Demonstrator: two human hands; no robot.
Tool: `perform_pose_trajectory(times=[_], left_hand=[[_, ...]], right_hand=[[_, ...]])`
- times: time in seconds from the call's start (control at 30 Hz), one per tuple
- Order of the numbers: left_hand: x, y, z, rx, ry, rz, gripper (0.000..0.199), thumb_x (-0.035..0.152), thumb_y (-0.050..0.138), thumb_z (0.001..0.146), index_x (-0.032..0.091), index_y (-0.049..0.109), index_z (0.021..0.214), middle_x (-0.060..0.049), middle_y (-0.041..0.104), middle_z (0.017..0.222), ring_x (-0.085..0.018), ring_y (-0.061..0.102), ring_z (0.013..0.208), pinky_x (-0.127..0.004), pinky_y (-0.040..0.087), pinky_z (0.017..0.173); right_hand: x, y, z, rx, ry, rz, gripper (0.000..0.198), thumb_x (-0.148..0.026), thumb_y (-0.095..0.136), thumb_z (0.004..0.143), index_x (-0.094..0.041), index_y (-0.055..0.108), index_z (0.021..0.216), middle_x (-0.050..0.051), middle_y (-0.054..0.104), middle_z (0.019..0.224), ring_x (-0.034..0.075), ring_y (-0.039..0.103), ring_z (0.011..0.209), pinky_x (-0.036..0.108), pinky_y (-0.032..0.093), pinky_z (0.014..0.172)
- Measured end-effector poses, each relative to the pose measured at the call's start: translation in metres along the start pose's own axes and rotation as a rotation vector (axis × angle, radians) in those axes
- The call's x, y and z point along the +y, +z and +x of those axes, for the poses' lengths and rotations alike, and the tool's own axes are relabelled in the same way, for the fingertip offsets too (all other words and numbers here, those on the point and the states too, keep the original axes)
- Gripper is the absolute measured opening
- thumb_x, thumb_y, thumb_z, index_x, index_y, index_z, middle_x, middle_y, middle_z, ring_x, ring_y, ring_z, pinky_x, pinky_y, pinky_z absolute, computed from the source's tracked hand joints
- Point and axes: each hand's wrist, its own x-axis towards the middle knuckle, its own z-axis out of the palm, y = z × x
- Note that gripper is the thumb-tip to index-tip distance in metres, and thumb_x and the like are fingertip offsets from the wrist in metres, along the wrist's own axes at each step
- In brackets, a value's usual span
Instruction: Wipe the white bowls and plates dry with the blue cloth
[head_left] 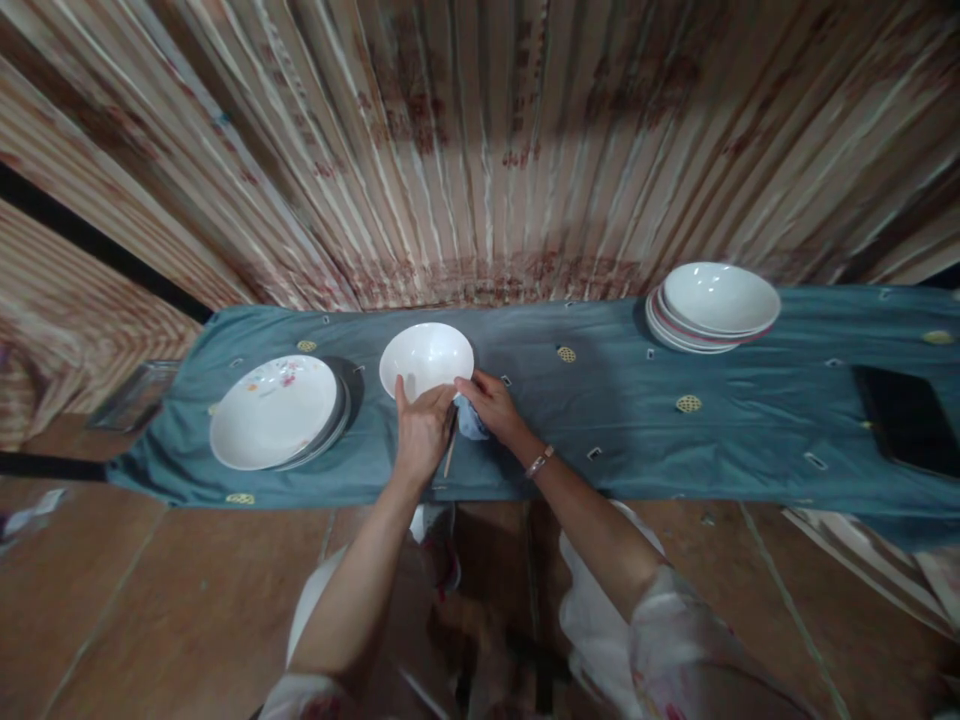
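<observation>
A white bowl (429,352) sits near the middle of the cloth-covered table, its inside facing up. My left hand (421,432) is at its near rim, one digit up over the edge and the other fingers reaching right, partly hidden. Close beside it, my right hand (489,403) pinches a crumpled light-blue cloth (471,420) against the bowl's near right rim. A thin stick-like thing (449,457) lies just below the hands; its kind is unclear.
Stacked white plates or shallow dishes (274,420), the top one flowered, stand at the left. Stacked white bowls (720,298) stand at the back right. A dark flat device (911,420) lies at the right end. A pleated curtain (480,150) hangs behind the table (600,430).
</observation>
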Motion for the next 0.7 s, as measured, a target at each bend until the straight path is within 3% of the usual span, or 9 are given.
perform_pose_trajectory(times=[0.2,0.4,0.57,0.7], left_hand=[[0.03,0.002,0.007,0.048,0.073,-0.065,0.044,0.008,0.041,0.093,0.017,0.068,0.126,-0.013,0.075,0.121,-0.026,0.071,0.114,-0.067,0.008,0.125],[0.058,0.014,0.017,-0.051,0.133,-0.153,0.047,0.002,0.041,0.089,0.017,0.069,0.124,-0.015,0.072,0.128,-0.029,0.065,0.125,-0.069,0.001,0.124],[0.071,0.029,0.022,-0.077,0.154,-0.201,0.05,0.007,0.046,0.09,0.018,0.058,0.137,-0.017,0.061,0.144,-0.031,0.05,0.142,-0.07,0.0,0.123],[0.075,0.038,0.024,0.004,0.087,-0.325,0.069,0.023,0.063,0.087,0.015,0.04,0.152,-0.022,0.039,0.161,-0.033,0.025,0.155,-0.064,0.003,0.125]], right_hand=[[-0.018,-0.03,-0.016,0.076,-0.072,-0.037,0.04,-0.059,0.061,0.08,-0.02,0.068,0.084,-0.001,0.063,0.073,0.014,0.052,0.066,0.026,0.044,0.064],[-0.018,-0.062,-0.034,0.168,-0.045,-0.061,0.033,-0.05,0.06,0.081,-0.018,0.069,0.085,0.001,0.068,0.077,0.016,0.059,0.072,0.028,0.05,0.073],[-0.012,-0.086,-0.044,0.249,0.048,-0.056,0.035,-0.05,0.058,0.077,-0.017,0.069,0.082,0.001,0.069,0.076,0.017,0.059,0.073,0.028,0.049,0.071],[-0.012,-0.108,-0.046,0.303,0.072,-0.016,0.035,-0.052,0.06,0.073,-0.018,0.067,0.078,0.0,0.068,0.072,0.016,0.058,0.069,0.028,0.049,0.067]])
